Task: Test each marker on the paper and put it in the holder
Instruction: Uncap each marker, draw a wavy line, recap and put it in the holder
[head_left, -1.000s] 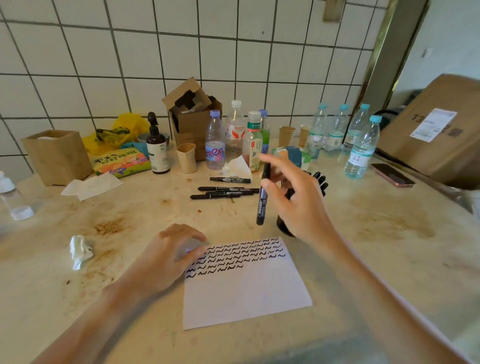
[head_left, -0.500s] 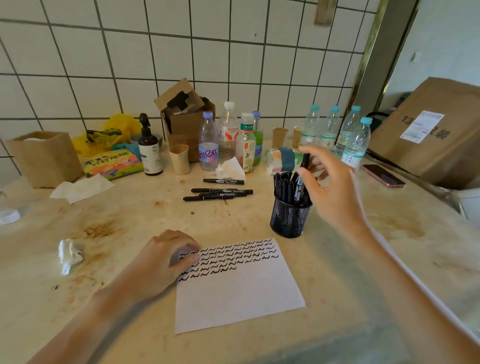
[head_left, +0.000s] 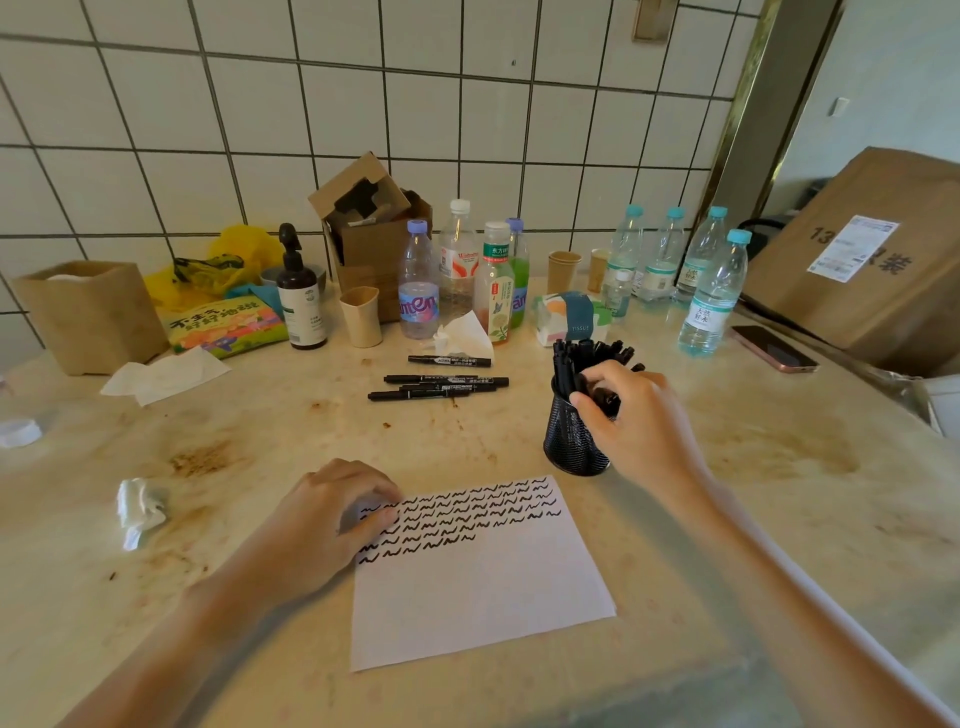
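A: Why does the left hand (head_left: 322, 525) lie on the white sheet of paper (head_left: 478, 577)?

B: Its curled fingers press the sheet's upper left corner against the stained cream stone bench (head_left: 779, 519), probably so the sheet holds steady for test strokes. That grip encloses nothing.

A: And the right hand (head_left: 631, 421)?

B: It is at the rim of the black mesh cylindrical holder (head_left: 569, 447), fingers curled over the black markers standing in it (head_left: 587, 358). Whether that grip pinches one cannot be told. The holder stands just beyond the paper's upper right corner, within easy reach.

A: Quantities?

B: Four loose black markers (head_left: 439, 382) lie untested behind the paper. Six rows of squiggles are drawn. One holder; its marker count is unreadable.
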